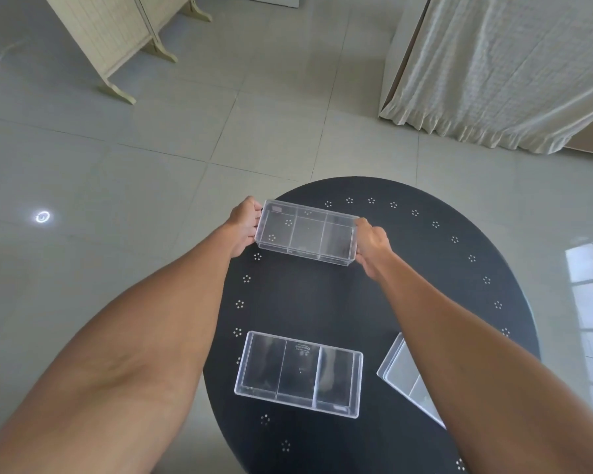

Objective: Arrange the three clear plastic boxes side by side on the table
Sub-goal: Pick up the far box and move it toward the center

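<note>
Three clear plastic boxes with inner dividers are on or over a round black table [374, 302]. I hold the far box [307, 232] by its two short ends near the table's far left edge: my left hand [243, 224] grips the left end, my right hand [370, 242] the right end. Whether it rests on the table or hovers just above, I cannot tell. A second box [298, 374] lies flat near the front left. The third box [408, 381] sits askew at the front right, partly hidden under my right forearm.
The table stands on a glossy pale tiled floor [117, 200]. A cream folding screen [117, 39] is at the far left and a white curtain [493, 70] at the far right. White dot clusters ring the table's rim.
</note>
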Motion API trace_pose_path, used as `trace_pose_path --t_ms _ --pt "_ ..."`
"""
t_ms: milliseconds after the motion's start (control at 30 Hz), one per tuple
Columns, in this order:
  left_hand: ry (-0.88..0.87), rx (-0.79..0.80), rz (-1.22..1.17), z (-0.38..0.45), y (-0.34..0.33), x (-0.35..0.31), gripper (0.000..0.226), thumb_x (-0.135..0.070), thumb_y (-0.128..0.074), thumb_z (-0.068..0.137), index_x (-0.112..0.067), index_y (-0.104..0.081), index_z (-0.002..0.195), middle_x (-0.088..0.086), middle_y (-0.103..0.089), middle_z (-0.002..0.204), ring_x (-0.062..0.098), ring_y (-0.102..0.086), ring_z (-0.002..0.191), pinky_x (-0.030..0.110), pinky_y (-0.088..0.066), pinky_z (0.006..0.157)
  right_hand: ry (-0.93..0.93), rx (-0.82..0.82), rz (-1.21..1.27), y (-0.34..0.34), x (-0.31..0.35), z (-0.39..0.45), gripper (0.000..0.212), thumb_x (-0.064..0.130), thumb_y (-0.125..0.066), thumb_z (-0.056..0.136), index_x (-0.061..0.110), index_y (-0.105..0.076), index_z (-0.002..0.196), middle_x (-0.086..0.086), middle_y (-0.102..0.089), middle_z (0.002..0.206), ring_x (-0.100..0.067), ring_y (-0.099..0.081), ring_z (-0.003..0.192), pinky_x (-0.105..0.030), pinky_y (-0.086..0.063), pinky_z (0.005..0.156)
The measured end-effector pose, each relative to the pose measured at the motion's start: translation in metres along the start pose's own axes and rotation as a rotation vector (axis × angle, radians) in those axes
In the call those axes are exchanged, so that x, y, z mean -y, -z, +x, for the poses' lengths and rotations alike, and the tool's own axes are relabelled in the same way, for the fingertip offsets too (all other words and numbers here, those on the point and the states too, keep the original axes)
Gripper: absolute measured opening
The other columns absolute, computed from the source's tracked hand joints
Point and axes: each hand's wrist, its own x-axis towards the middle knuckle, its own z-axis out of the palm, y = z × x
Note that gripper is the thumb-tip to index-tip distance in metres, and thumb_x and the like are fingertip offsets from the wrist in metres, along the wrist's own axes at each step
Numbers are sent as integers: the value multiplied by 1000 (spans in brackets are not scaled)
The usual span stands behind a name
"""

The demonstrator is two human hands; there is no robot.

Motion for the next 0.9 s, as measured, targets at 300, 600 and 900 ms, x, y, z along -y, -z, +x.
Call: trace_pose_path --t_ms 300,600,900 --pt "-53 -26 137 -2 9 -4 13 -27 -37 89 -22 -42 78 -3 -42 76 15 -40 71 29 -34 65 -9 -58 89 5 -8 2 50 38 -44 108 -2 -63 131 0 -61 105 -17 -56 94 -52 -58 114" --pt "34 -47 172 -25 40 25 37 -27 -38 94 -10 -59 118 14 -56 117 28 -59 107 33 -41 84 -2 -93 4 23 -39 -30 34 39 -42 110 22 -39 80 -1 -36 78 -18 -28 60 -34 -29 59" --pt "54 22 242 -87 59 75 13 -25 -39 93 -18 -48 87 3 -47 80 18 -39 64 28 -35 62 -64 -64 -95 39 -111 -81 25 39 -43 109 16 -51 103 -8 -43 100 -21 -34 70 -40 -40 78"
